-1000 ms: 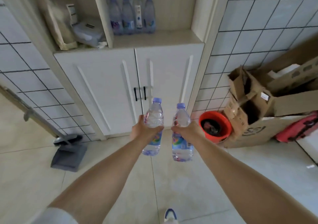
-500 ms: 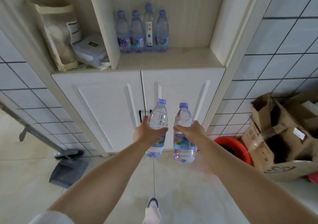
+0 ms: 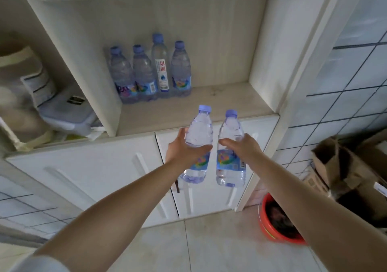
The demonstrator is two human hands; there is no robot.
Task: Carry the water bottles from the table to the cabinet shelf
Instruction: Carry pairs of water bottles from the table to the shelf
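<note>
My left hand [image 3: 184,148] grips a clear water bottle [image 3: 198,131] with a purple cap, held upright. Just right of it, my right hand [image 3: 243,146] grips a second water bottle [image 3: 230,167] of the same kind. Both bottles hang in front of the cabinet's white doors, just below the front edge of the open cabinet shelf [image 3: 209,106]. Several water bottles [image 3: 150,73] stand in a row at the back left of that shelf; one is taller with a white label.
Left of the shelf's divider, another compartment holds a cloth bag [image 3: 18,87] and a grey lidded box [image 3: 67,110]. A red bucket [image 3: 278,221] and cardboard boxes [image 3: 345,171] stand on the floor at the right, against a tiled wall.
I have come closer to the cabinet and the view has tilted up. Both bottles have risen from door-handle height to just under the shelf edge.
</note>
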